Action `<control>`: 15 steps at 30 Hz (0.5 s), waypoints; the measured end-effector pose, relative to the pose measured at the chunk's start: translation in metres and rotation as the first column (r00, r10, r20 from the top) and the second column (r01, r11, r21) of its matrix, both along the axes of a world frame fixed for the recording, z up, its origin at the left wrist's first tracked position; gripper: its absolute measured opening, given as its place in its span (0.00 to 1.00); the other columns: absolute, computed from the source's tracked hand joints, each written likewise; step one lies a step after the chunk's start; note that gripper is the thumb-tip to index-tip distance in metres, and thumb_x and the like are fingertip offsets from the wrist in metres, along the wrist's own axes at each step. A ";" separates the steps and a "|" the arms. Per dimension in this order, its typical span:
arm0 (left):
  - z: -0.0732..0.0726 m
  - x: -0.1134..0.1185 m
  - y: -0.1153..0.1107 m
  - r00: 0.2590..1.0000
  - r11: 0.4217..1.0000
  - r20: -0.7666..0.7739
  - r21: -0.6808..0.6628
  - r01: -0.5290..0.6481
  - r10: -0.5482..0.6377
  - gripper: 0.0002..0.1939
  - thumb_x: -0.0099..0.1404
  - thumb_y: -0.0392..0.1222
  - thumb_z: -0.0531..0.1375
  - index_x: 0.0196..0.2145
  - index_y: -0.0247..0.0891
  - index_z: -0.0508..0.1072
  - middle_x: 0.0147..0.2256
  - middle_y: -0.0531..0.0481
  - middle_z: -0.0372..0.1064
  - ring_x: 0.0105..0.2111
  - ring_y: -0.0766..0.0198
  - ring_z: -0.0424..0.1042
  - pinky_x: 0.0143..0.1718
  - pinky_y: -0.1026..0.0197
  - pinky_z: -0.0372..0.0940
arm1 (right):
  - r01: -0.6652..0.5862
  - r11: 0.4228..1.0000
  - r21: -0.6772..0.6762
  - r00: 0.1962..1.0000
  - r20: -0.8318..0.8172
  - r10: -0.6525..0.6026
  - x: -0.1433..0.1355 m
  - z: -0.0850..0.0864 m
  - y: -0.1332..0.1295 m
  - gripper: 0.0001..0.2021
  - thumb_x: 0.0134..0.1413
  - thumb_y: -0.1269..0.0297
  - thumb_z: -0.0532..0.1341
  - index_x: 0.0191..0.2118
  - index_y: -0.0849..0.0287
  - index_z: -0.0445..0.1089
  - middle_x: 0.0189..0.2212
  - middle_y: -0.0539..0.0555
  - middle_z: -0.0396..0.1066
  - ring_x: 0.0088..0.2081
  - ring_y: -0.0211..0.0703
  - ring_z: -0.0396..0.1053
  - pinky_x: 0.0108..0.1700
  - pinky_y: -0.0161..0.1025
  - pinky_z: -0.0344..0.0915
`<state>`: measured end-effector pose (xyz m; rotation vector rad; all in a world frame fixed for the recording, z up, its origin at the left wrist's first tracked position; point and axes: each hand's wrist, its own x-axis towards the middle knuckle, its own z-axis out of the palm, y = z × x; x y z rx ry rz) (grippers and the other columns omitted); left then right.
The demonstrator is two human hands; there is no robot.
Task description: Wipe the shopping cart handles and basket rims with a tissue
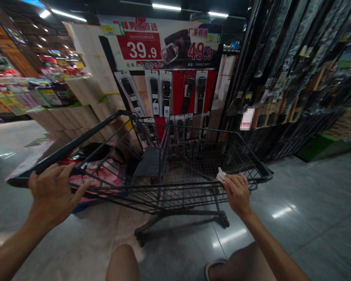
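Observation:
A dark wire shopping cart (187,191) stands sideways in front of me, its handle end at the left. My left hand (51,191) rests at the handle corner with its fingers spread, the fingertips over the bar. On the right, my right hand (236,191) is closed at the cart's upper side rim, pinching a crumpled white tissue (221,175). A dark folding seat panel (148,162) sits inside the cart, and the wire basket beyond it shows no goods.
Behind the cart, packaged belts (166,93) hang under a price sign (172,45). Stacked pale packs (78,121) and a pink cloth-like pile (105,173) are at the left. Racks of dark wrapped goods (280,78) line the right. Grey tiled floor (295,203) surrounds the wheels.

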<state>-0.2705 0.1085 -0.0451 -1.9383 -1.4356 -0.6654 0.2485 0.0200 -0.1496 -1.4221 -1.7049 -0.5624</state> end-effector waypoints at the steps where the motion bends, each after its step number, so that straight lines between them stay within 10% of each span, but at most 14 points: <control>1: -0.004 0.009 -0.005 0.999 0.999 -0.040 0.037 0.033 -0.032 0.36 0.67 0.62 0.42 0.55 0.25 0.63 0.47 0.29 0.66 0.55 0.36 0.61 0.57 0.29 0.51 | 0.025 1.000 0.004 1.000 -0.003 -0.025 0.008 -0.001 -0.003 0.09 0.65 0.65 0.55 0.43 0.56 0.72 0.38 0.54 0.75 0.43 0.46 0.68 0.59 0.51 0.54; 6: -0.032 0.072 -0.030 0.958 0.964 -0.136 0.058 0.261 -0.251 0.31 0.66 0.47 0.53 0.64 0.38 0.50 0.50 0.34 0.62 0.55 0.43 0.62 0.54 0.42 0.62 | 0.159 0.987 0.030 0.986 -0.056 -0.157 0.033 -0.003 -0.013 0.10 0.64 0.65 0.55 0.40 0.59 0.73 0.38 0.58 0.75 0.45 0.50 0.67 0.59 0.55 0.54; 15: -0.049 0.158 -0.031 0.906 0.880 -0.148 -0.345 0.328 -0.395 0.26 0.71 0.56 0.43 0.46 0.36 0.72 0.36 0.42 0.73 0.35 0.56 0.72 0.35 0.56 0.66 | 0.188 0.981 -0.055 0.964 -0.182 -0.195 0.005 0.008 -0.011 0.13 0.66 0.68 0.48 0.36 0.57 0.69 0.32 0.56 0.69 0.37 0.49 0.65 0.49 0.51 0.61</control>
